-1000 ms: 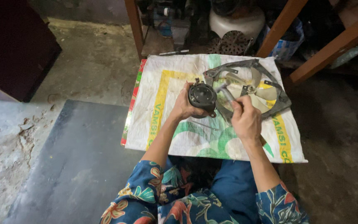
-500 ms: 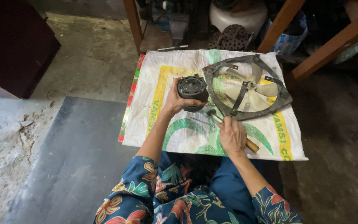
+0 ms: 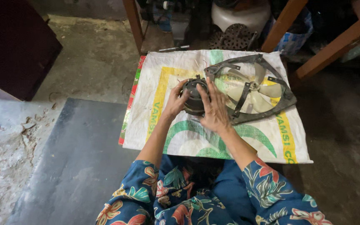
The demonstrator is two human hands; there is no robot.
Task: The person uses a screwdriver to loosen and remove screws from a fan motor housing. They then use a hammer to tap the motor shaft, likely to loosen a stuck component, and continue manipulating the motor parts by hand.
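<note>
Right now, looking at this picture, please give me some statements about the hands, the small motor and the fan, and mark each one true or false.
1. Both hands are on the round dark motor. True: the left hand is on its left side and the right hand on its right.
2. The fan frame with pale blades lies to the left of the motor. False: it lies to the right.
3. The motor and the frame are over a white woven sack. True.
4. The right hand holds a screwdriver. False: it holds only the motor, and no tool shows in it.
5. The person wears plain white sleeves. False: the sleeves are dark blue with flowers.
</note>
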